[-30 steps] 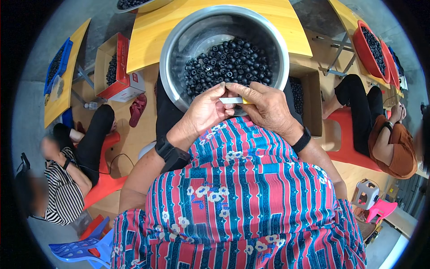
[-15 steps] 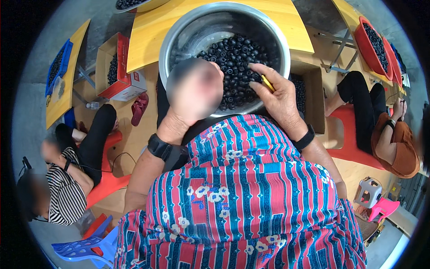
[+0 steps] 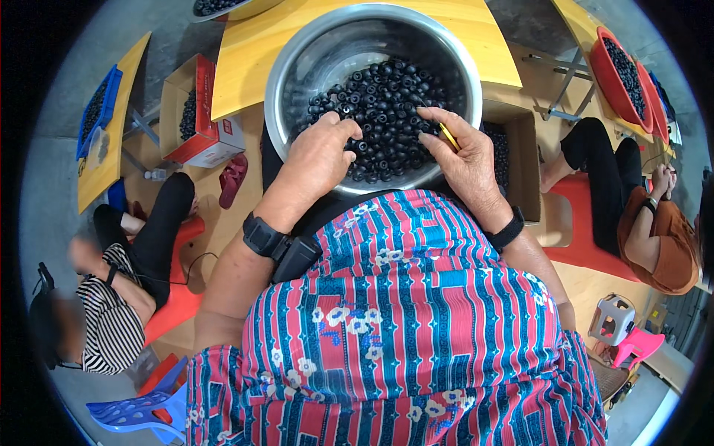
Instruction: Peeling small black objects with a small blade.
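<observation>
A large steel bowl (image 3: 297, 67) rests on a yellow table (image 3: 245, 59) in front of me, holding a heap of small black round pieces (image 3: 387, 97). My left hand (image 3: 318, 154) lies on the near left side of the heap, fingers curled down among the pieces. My right hand (image 3: 465, 152) reaches in from the right with its fingertips on the pieces, and it holds a thin yellow stick (image 3: 448, 137) between the fingers. Each wrist wears a black band.
A red and brown box (image 3: 204, 111) of black pieces stands on the floor at left, another brown box (image 3: 517, 160) at right. A person in stripes (image 3: 111, 312) sits lower left, another in orange (image 3: 662, 238) at right beside red trays (image 3: 621, 67). Plastic stools stand around.
Both hands were together above the near rim a second ago. The left hand then rose toward the camera, and now both hands have gone down into the heap of black pieces.
</observation>
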`<action>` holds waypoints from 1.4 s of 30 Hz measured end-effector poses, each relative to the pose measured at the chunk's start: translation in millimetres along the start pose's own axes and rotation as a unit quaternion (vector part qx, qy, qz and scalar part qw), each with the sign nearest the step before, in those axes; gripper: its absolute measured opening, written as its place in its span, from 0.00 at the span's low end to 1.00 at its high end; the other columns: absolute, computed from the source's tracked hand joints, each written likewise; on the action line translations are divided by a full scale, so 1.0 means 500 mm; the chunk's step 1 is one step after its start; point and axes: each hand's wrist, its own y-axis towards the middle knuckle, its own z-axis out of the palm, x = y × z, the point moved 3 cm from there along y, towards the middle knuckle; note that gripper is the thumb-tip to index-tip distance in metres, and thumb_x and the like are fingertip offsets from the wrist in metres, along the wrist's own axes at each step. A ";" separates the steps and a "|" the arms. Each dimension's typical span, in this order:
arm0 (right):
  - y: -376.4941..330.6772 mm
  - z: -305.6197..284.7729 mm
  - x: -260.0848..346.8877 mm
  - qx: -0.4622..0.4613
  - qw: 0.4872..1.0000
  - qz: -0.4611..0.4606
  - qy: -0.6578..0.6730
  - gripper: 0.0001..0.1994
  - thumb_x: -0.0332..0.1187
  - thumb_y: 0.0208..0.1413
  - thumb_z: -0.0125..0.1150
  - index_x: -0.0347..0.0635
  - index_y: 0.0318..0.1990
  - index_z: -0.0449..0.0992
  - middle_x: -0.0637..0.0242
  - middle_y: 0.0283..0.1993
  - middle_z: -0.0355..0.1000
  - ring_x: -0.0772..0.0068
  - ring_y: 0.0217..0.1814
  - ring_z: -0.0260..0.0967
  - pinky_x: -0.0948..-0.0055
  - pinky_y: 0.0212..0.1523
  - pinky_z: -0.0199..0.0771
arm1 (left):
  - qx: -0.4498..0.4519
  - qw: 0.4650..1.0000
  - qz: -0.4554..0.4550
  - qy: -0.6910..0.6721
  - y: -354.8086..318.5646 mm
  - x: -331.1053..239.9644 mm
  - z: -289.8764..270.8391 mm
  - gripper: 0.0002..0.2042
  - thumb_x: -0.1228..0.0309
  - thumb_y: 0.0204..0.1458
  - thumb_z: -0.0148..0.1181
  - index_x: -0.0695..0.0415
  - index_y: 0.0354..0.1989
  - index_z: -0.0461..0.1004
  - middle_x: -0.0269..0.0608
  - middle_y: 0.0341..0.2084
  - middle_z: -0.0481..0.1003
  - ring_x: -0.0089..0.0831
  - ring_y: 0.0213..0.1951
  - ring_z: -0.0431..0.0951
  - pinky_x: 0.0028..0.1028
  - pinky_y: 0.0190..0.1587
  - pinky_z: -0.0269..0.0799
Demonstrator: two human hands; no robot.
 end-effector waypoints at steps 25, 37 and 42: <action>-0.002 0.016 0.014 0.125 0.988 -0.013 0.088 0.09 0.28 0.58 0.62 0.36 0.45 0.80 0.60 0.41 0.79 0.73 0.45 0.76 0.75 0.48 0.73 | 0.022 0.934 -0.028 -0.356 0.007 -0.026 0.020 0.10 0.70 0.46 0.71 0.59 0.32 0.76 0.23 0.22 0.61 0.14 0.29 0.64 0.19 0.34 0.63; -0.002 0.019 0.013 0.145 0.984 -0.026 0.099 0.13 0.28 0.53 0.67 0.38 0.47 0.79 0.62 0.43 0.79 0.73 0.46 0.76 0.75 0.48 0.74 | 0.094 0.803 -0.088 -0.582 0.004 -0.035 0.061 0.13 0.62 0.56 0.66 0.59 0.40 0.75 0.23 0.25 0.67 0.09 0.24 0.60 0.12 0.24 0.56; -0.003 0.023 0.025 0.156 0.979 -0.027 0.132 0.14 0.28 0.51 0.69 0.37 0.46 0.79 0.63 0.43 0.79 0.74 0.45 0.75 0.75 0.48 0.74 | 0.126 0.734 -0.101 -0.659 0.001 -0.037 0.084 0.16 0.59 0.58 0.63 0.59 0.44 0.74 0.24 0.25 0.67 0.09 0.23 0.58 0.12 0.23 0.54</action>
